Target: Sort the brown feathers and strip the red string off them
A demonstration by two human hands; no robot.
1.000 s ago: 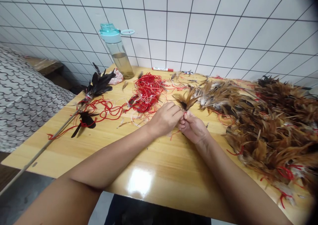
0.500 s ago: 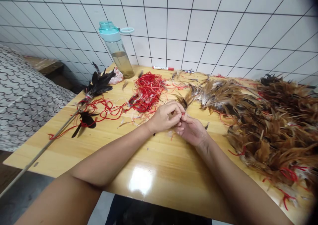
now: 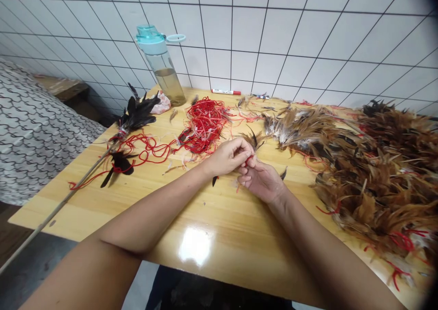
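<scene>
My left hand and my right hand meet over the middle of the wooden table. Together they pinch a small bunch of brown feathers whose tips fan out just behind the fingers. A bit of red thread shows between the fingertips of both hands. The fingers of each hand are curled closed around the bunch's base. A tangle of red thread lies just behind my left hand.
A big heap of brown feathers covers the table's right side. A thin stick with black feathers and red string lies at the left. A water bottle and a red marker stand by the tiled wall.
The feather bunch has sunk lower behind my fingers and shows less of its fan. Both hands stayed together, shifting only slightly on the bunch's base.
</scene>
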